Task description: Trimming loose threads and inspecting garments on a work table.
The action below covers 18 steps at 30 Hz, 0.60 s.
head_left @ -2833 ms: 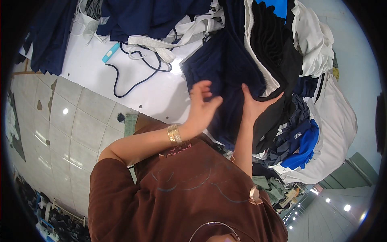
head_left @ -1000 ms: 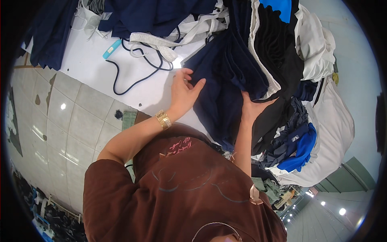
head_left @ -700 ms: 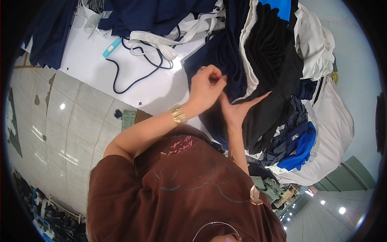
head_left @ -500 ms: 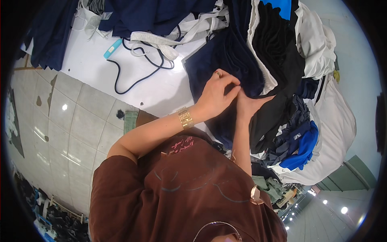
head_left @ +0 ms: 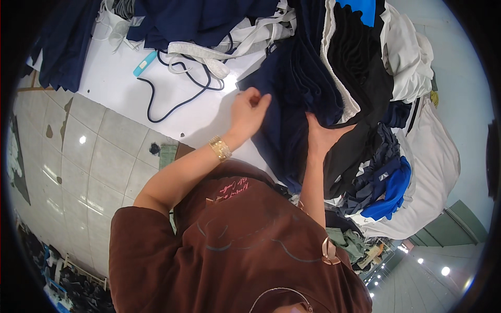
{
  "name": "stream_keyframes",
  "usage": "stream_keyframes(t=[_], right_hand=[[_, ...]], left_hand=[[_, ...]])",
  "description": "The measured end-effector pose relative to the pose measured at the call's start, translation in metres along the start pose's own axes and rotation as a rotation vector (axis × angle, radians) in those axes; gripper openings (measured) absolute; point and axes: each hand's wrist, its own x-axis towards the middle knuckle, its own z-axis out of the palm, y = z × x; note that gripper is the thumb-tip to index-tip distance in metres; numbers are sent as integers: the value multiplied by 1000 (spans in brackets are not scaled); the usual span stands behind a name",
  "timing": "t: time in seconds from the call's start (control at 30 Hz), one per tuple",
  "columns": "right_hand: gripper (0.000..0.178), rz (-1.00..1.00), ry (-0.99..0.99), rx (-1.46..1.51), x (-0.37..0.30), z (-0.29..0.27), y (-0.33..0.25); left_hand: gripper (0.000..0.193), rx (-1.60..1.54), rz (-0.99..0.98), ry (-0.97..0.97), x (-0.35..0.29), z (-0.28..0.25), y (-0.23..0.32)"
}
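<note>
A stack of folded navy fabric [head_left: 308, 78] lies on the white table, its lower layers spread toward me. My left hand [head_left: 248, 115], wearing a ring and a gold bracelet, is just off the left edge of the navy fabric. Its fingers are curled in toward the thumb, and whatever they may hold is hidden. My right hand [head_left: 323, 136] grips the near edge of the stack. Its thumb points up against the navy cloth, while the other fingers disappear among the dark layers. Right of the navy layers run a white fabric strip [head_left: 334, 68] and folded black fabric [head_left: 352, 52].
On the white table [head_left: 125, 99] lie a light-blue tool [head_left: 144, 63], a loose dark cord [head_left: 151, 99] and pale grey strips [head_left: 209, 55]. Navy cloth [head_left: 198, 21] is heaped at the back. White cloth [head_left: 407, 57] and a bright blue piece [head_left: 391, 193] lie to the right.
My left hand has moved left, away from my right thumb, to the edge of the navy fabric. My right hand has stayed at the stack.
</note>
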Motion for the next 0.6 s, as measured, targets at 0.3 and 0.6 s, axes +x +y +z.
stream_keyframes(t=[0.3, 0.6], right_hand=[[133, -182, -182, 11, -16, -12, -14], [117, -104, 27, 9, 27, -9, 38]], left_hand=[[18, 128, 333, -53, -26, 55, 42], [54, 432, 550, 173, -9, -7, 17]])
